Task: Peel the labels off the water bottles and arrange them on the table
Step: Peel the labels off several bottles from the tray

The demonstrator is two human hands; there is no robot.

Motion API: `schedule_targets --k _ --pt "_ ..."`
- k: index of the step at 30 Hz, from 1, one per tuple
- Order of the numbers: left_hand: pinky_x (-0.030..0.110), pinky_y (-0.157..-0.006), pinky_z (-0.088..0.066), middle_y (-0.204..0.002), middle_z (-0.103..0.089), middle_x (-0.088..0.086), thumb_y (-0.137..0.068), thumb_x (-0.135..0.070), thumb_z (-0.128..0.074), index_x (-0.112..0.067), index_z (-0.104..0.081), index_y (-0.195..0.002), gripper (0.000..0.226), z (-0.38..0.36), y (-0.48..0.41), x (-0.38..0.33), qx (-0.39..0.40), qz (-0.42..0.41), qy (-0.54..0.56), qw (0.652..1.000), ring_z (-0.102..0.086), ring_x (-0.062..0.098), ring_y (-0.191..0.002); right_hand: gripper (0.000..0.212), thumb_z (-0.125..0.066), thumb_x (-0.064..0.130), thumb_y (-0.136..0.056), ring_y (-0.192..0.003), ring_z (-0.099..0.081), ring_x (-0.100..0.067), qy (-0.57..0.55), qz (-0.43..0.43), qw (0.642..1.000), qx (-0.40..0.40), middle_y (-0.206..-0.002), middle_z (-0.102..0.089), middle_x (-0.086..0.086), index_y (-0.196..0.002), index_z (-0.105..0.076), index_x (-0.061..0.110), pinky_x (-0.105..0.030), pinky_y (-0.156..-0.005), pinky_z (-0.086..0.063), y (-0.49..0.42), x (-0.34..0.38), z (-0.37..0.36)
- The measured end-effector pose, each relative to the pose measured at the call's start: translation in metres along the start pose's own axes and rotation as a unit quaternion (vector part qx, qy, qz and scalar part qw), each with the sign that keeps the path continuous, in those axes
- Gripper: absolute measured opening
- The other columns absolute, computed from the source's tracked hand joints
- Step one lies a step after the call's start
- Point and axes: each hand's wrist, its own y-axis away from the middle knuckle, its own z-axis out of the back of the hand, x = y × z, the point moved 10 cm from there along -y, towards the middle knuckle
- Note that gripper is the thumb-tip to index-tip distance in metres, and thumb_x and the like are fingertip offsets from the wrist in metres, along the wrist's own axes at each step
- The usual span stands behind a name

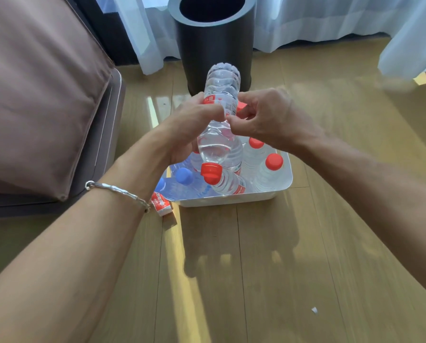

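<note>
A clear water bottle [219, 147] is being held above a white tray [231, 200], red cap pointing near, base pointing far. The left hand [189, 125] is curling round its middle, partly over the red label [214, 100]; the right hand [264, 117] appears to be pinching the label's right edge. Holding water, it is probably feeling heavy, its thin wall yielding and slick, so gripping the ribbed body seems best. More bottles are standing in the tray, a peeled label [161, 206] is lying just left of it, and a dark bin [212, 45] is standing beyond
</note>
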Motion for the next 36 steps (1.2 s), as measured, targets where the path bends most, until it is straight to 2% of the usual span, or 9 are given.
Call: schedule_targets --k 4,7,11,16,24,28,30,33,36 --pt "0.064 -0.092 -0.05 -0.112 -0.065 0.021 -0.062 -0.009 -0.055 -0.009 -0.056 -0.127 0.065 0.005 0.0 -0.003 -0.021 0.002 -0.009 1.0 -0.068 0.037 -0.1 0.033 -0.066 0.035 -0.089 -0.07 -0.067 -0.02 0.052 0.015 0.998 -0.016 -0.086 -0.071 -0.006 -0.106 -0.066 0.006 -0.035 -0.066 -0.057 0.0 0.01 0.004" --pt "0.061 -0.091 -0.052 -0.12 -0.065 0.023 -0.068 -0.007 -0.057 -0.01 -0.057 -0.126 0.058 0.007 0.0 -0.001 -0.026 0.007 -0.011 1.0 -0.068 0.039 -0.105 0.039 -0.066 0.03 -0.09 -0.071 -0.063 -0.018 0.081 0.025 0.996 -0.019 -0.097 -0.072 -0.008 -0.119 -0.059 0.006 -0.021 -0.06 -0.047 0.001 0.018 0.003" --pt "0.056 -0.088 -0.056 -0.117 -0.067 0.02 -0.074 -0.006 -0.058 -0.011 -0.057 -0.124 0.05 0.008 -0.001 -0.002 -0.025 -0.003 -0.039 0.999 -0.069 0.036 -0.101 0.037 -0.064 0.021 -0.091 -0.058 -0.055 -0.009 0.079 0.03 0.996 -0.006 -0.088 -0.068 -0.005 -0.124 -0.053 0.008 -0.012 -0.051 -0.037 0.004 0.022 -0.002" --pt "0.051 -0.087 -0.057 -0.113 -0.066 0.02 -0.083 -0.004 -0.052 -0.011 -0.057 -0.121 0.039 0.006 0.0 -0.003 -0.026 -0.017 -0.052 0.998 -0.068 0.037 -0.103 0.027 -0.06 0.017 -0.092 -0.066 -0.062 -0.022 0.087 0.05 0.995 -0.003 -0.086 -0.065 -0.006 -0.116 -0.052 0.007 -0.023 -0.056 -0.045 0.006 0.026 -0.008" --pt "0.037 -0.071 -0.056 -0.096 -0.064 0.01 -0.064 -0.009 -0.056 -0.007 -0.056 -0.126 0.062 0.003 0.004 -0.011 -0.019 -0.027 -0.002 0.999 -0.066 0.024 -0.082 0.012 -0.049 0.013 -0.096 -0.061 -0.052 -0.016 0.091 0.031 0.995 -0.031 -0.081 -0.054 0.0 -0.106 -0.053 0.007 -0.016 -0.048 -0.031 0.006 0.027 0.0" --pt "0.048 -0.085 -0.054 -0.098 -0.064 0.012 -0.061 -0.013 -0.054 -0.007 -0.06 -0.124 0.063 -0.018 0.01 -0.008 0.007 -0.005 0.026 1.0 -0.064 0.027 -0.084 0.015 -0.047 0.014 -0.095 -0.076 -0.061 -0.023 0.039 -0.064 0.99 -0.118 -0.084 -0.059 -0.002 -0.108 -0.054 0.01 -0.034 -0.064 -0.049 -0.001 -0.014 0.031" --pt "0.053 -0.088 -0.053 -0.1 -0.064 0.012 -0.063 -0.016 -0.055 -0.006 -0.059 -0.124 0.063 -0.019 0.008 -0.012 -0.009 -0.015 0.035 0.999 -0.065 0.03 -0.087 0.023 -0.049 0.019 -0.096 -0.083 -0.066 -0.021 -0.06 -0.112 0.984 -0.123 -0.091 -0.063 -0.002 -0.118 -0.051 0.011 -0.039 -0.075 -0.058 0.0 -0.032 0.025" --pt "0.051 -0.088 -0.054 -0.104 -0.064 0.017 -0.065 -0.018 -0.054 -0.003 -0.055 -0.127 0.064 -0.016 0.006 -0.015 -0.028 -0.019 0.085 0.996 -0.066 0.034 -0.093 0.035 -0.043 0.036 -0.103 -0.097 -0.067 -0.025 -0.344 -0.212 0.913 -0.058 -0.11 -0.065 -0.01 -0.125 -0.052 0.01 -0.044 -0.079 -0.06 0.004 -0.044 -0.017" --pt "0.054 -0.093 -0.052 -0.102 -0.061 0.016 -0.069 -0.02 -0.055 -0.001 -0.053 -0.127 0.061 -0.018 0.003 -0.019 -0.021 -0.042 0.102 0.994 -0.063 0.031 -0.092 0.061 -0.025 0.057 -0.102 -0.11 -0.066 -0.027 -0.583 -0.225 0.779 0.055 -0.122 -0.067 -0.01 -0.133 -0.054 0.013 -0.048 -0.091 -0.055 0.004 -0.022 -0.054"
